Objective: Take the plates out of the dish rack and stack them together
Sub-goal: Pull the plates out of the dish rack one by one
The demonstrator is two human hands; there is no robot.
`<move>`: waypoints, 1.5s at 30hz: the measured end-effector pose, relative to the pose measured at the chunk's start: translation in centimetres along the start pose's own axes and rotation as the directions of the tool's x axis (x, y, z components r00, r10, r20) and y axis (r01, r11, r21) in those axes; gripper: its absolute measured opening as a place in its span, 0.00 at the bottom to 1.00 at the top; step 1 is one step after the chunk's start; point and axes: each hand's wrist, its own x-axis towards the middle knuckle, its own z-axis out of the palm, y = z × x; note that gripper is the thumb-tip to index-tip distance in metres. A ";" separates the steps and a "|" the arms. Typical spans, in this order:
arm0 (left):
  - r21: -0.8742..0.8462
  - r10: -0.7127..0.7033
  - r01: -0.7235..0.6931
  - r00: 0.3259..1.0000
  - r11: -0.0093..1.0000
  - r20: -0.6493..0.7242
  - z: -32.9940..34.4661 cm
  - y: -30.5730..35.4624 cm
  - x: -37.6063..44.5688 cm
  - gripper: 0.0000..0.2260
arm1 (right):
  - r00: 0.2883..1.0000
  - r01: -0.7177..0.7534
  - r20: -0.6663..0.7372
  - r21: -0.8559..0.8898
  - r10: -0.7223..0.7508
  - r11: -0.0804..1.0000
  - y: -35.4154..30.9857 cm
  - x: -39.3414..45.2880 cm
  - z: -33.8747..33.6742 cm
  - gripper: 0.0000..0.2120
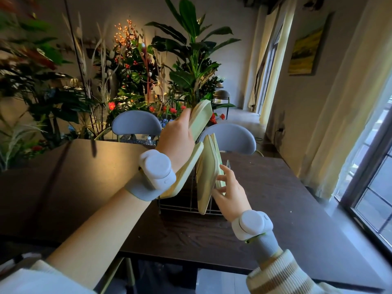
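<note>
A wire dish rack (184,205) stands on the dark wooden table (275,198). Pale green plates stand on edge in it (206,172). My left hand (177,139) is raised above the rack and grips a pale green plate (201,116) tilted up and away. Another green plate (186,172) leans out of the rack's left side, just under my left wrist. My right hand (230,187) rests on the right side of the standing plates, fingers spread against the nearest one; whether it grips it is unclear.
Two blue-grey chairs (136,124) (232,137) stand at the table's far edge, with many potted plants and flowers (191,66) behind them. A window with curtains (360,145) runs along the right. A lighter table section (84,162) lies to the left.
</note>
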 end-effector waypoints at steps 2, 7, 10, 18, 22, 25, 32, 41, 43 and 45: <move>-0.033 -0.006 0.004 0.998 0.999 -0.067 -0.7 0.3 0.4 0.14 | 1.000 0.000 0.004 0.006 0.000 1.000 0.0 -0.1 0.0 0.29; -0.201 -0.069 0.013 0.959 0.979 -0.275 -1.9 0.5 0.8 0.10 | 1.000 -0.011 0.011 0.016 0.011 1.000 0.1 -0.1 0.2 0.29; -0.348 -0.227 0.110 0.921 0.931 -0.316 -1.6 0.2 0.7 0.13 | 1.000 -0.022 0.009 0.023 0.022 0.999 0.1 -0.2 0.4 0.29; -0.452 -0.452 0.271 0.817 0.850 -0.359 0.6 0.0 -1.5 0.11 | 0.999 -0.040 0.029 0.031 0.040 0.999 -0.1 -0.3 0.3 0.29; -0.452 -0.413 0.216 0.819 0.866 -0.399 1.2 0.7 -2.6 0.13 | 0.998 -0.032 0.046 0.017 0.031 0.999 -0.2 -0.3 0.3 0.24; -0.423 -0.369 0.169 0.811 0.890 -0.454 1.3 1.2 -3.2 0.13 | 0.998 -0.056 0.037 0.006 0.056 0.998 0.1 -0.1 0.4 0.13; -0.260 -0.211 0.119 0.909 0.958 -0.361 3.5 1.9 -4.2 0.15 | 0.997 -0.072 0.002 -0.006 0.072 0.997 0.9 0.6 0.9 0.04; -0.285 -0.102 0.069 0.990 0.956 -0.101 6.9 0.4 -7.7 0.22 | 0.996 -0.090 -0.017 -0.010 0.090 0.996 1.8 0.7 1.2 0.07; -0.297 -0.074 0.044 0.993 0.954 -0.091 7.1 0.2 -8.1 0.20 | 0.996 -0.083 -0.033 -0.027 0.082 0.996 1.8 0.7 1.3 0.07; -0.309 -0.031 0.006 0.997 0.951 -0.076 7.3 0.0 -8.2 0.19 | 0.996 -0.072 -0.047 -0.053 0.069 0.996 1.7 0.7 1.4 0.06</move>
